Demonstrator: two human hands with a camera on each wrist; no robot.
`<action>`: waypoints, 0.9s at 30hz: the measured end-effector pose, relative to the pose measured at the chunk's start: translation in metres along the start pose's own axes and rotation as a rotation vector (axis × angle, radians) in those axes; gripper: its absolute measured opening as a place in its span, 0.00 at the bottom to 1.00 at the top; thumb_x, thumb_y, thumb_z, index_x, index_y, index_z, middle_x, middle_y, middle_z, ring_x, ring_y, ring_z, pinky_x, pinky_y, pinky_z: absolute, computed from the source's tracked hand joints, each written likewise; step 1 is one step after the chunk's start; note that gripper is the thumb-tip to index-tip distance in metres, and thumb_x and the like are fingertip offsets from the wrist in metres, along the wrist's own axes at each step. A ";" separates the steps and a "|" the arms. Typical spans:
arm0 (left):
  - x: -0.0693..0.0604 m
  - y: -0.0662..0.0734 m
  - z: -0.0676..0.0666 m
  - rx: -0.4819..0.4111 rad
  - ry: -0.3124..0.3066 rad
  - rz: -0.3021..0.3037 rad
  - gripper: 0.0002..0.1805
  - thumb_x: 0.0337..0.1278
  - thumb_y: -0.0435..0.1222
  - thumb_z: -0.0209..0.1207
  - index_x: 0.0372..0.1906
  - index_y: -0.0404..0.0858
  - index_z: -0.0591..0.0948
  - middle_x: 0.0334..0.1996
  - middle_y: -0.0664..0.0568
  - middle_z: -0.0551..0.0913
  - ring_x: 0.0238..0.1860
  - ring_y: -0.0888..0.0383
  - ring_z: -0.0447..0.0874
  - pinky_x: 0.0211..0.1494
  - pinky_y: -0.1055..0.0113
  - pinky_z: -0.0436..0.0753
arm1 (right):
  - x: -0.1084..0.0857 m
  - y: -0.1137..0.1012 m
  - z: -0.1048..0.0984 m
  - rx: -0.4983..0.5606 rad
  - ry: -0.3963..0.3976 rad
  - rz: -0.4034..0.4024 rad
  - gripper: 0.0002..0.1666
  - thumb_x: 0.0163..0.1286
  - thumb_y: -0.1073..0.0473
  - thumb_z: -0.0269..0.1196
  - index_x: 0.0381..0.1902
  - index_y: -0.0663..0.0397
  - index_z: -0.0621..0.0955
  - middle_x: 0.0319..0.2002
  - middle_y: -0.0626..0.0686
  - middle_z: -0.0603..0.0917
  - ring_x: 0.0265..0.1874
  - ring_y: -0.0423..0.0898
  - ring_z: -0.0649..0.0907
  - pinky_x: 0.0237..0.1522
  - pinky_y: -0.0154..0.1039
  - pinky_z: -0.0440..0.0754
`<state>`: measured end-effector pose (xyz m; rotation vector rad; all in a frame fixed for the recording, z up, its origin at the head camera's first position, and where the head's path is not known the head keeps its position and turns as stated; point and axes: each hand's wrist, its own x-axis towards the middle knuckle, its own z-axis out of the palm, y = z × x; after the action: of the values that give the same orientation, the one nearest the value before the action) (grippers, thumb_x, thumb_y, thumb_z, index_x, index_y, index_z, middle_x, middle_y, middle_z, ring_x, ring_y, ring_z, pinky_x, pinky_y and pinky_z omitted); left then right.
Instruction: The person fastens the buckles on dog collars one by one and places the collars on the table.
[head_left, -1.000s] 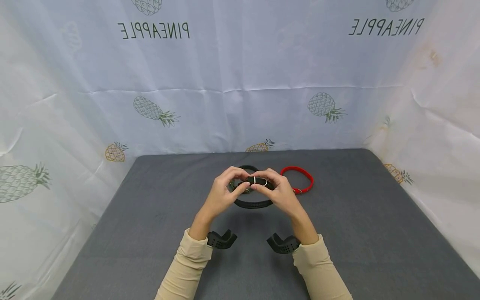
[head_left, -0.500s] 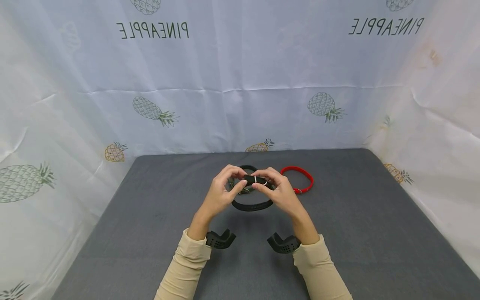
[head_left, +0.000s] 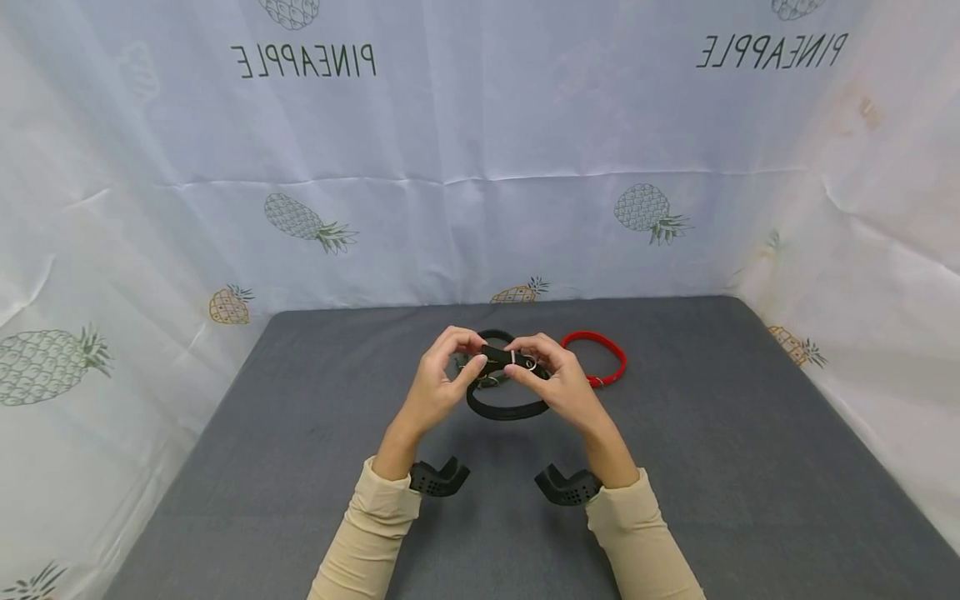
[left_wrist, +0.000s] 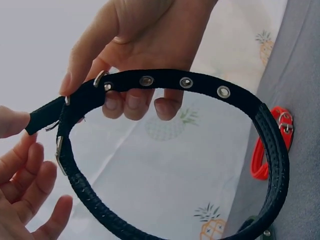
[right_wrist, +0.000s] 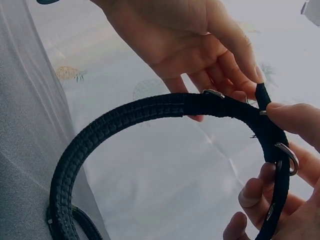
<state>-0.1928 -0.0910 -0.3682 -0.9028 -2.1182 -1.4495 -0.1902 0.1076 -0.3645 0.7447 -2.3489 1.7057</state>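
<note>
My hands hold a black collar point(head_left: 508, 412) with metal eyelets up above the table. In the head view, my left hand point(head_left: 438, 377) pinches the free end of its strap between thumb and fingers. My right hand point(head_left: 553, 373) grips the collar close to the metal buckle and ring. Seen from the left wrist, the strap end point(left_wrist: 46, 115) passes through the buckle, and the eyelet part point(left_wrist: 167, 80) runs over the right hand's fingers. The right wrist view shows the padded, stitched part of the loop point(right_wrist: 95, 132) hanging down as a wide ring.
A red collar point(head_left: 624, 358) lies on the grey table point(head_left: 300, 467), right of the hands. Behind the held collar lies another dark collar point(head_left: 497, 335), partly hidden. A white pineapple-print curtain point(head_left: 480, 233) surrounds the table at the back and sides.
My left hand has drifted a little left, away from the right hand, and more of the strap end shows between them. The right hand has barely moved.
</note>
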 end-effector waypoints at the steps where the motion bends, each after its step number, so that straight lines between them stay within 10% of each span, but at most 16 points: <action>1: 0.000 0.000 0.000 -0.002 0.004 0.003 0.09 0.60 0.25 0.57 0.45 0.30 0.78 0.43 0.41 0.77 0.45 0.51 0.76 0.54 0.63 0.79 | 0.000 0.000 0.000 0.003 0.000 0.002 0.15 0.64 0.64 0.65 0.49 0.59 0.81 0.42 0.59 0.79 0.38 0.37 0.77 0.40 0.32 0.74; 14: 0.001 -0.003 -0.010 -0.080 0.112 0.060 0.08 0.61 0.22 0.54 0.44 0.24 0.76 0.43 0.34 0.75 0.48 0.66 0.73 0.56 0.76 0.75 | 0.000 0.001 -0.003 0.029 0.014 0.064 0.16 0.65 0.65 0.63 0.51 0.59 0.79 0.48 0.60 0.81 0.44 0.33 0.77 0.46 0.34 0.75; 27: 0.000 -0.003 -0.008 -0.170 0.092 0.024 0.10 0.62 0.21 0.53 0.47 0.22 0.73 0.45 0.32 0.73 0.49 0.71 0.72 0.55 0.77 0.76 | -0.001 0.003 -0.003 0.031 0.032 0.030 0.14 0.67 0.66 0.60 0.50 0.63 0.78 0.48 0.55 0.78 0.48 0.33 0.76 0.48 0.36 0.75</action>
<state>-0.1953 -0.0992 -0.3671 -0.9007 -1.9342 -1.6456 -0.1912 0.1111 -0.3665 0.6849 -2.3295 1.7560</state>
